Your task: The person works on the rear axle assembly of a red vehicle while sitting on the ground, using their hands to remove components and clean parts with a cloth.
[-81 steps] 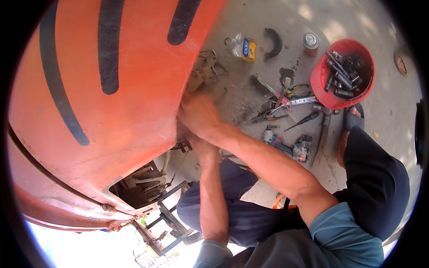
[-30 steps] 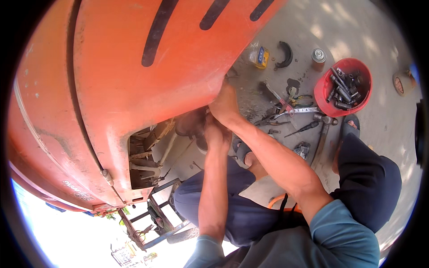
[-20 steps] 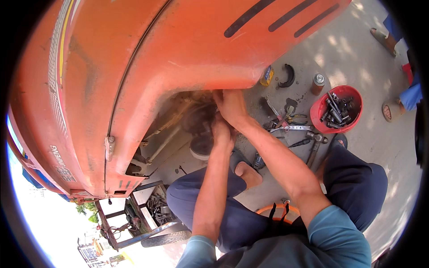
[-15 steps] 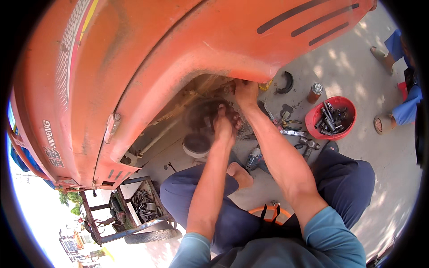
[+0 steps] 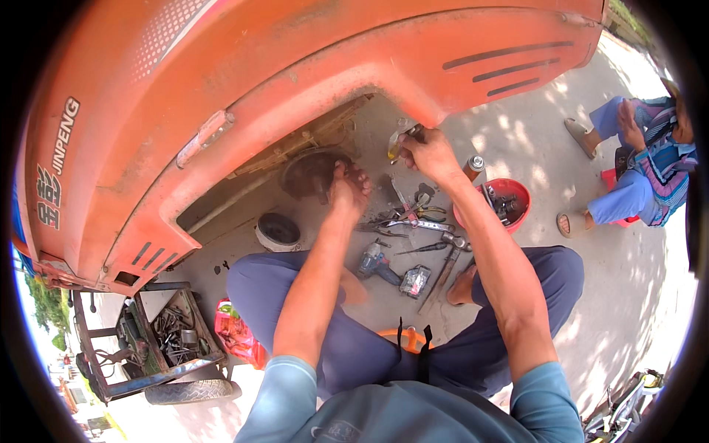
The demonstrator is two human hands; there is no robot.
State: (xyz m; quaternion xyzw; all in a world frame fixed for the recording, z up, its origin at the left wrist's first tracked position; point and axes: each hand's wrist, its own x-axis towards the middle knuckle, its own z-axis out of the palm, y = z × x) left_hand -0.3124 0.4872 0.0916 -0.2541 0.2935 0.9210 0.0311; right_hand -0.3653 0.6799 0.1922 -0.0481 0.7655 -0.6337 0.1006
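My left hand (image 5: 349, 189) is beside the dark, round hub (image 5: 306, 174) beneath the orange vehicle body (image 5: 295, 88). Its thumb points up, apart from the loosely curled fingers, and nothing shows between them. Farther right, by the lower corner of the body panel, my right hand (image 5: 432, 156) is closed with its fingers bent. Whatever it grips is hidden. A small yellow and clear item (image 5: 396, 145) appears just left of its fingertips; whether they touch is unclear. A round container with a dark inside (image 5: 278, 229) stands below the hub.
Pliers (image 5: 430, 211), a wrench (image 5: 421, 224), a hammer (image 5: 447, 258) and a cordless drill (image 5: 378, 263) lie between my legs. A red bowl of sockets (image 5: 517, 201) and a spray can (image 5: 473, 167) stand right. A tool cart (image 5: 159, 376) is left; another person (image 5: 642, 162) sits at far right.
My view has shifted, bringing more of the seated person into sight. My right hand has come out from under the panel edge. My left hand's thumb and fingers have moved apart.
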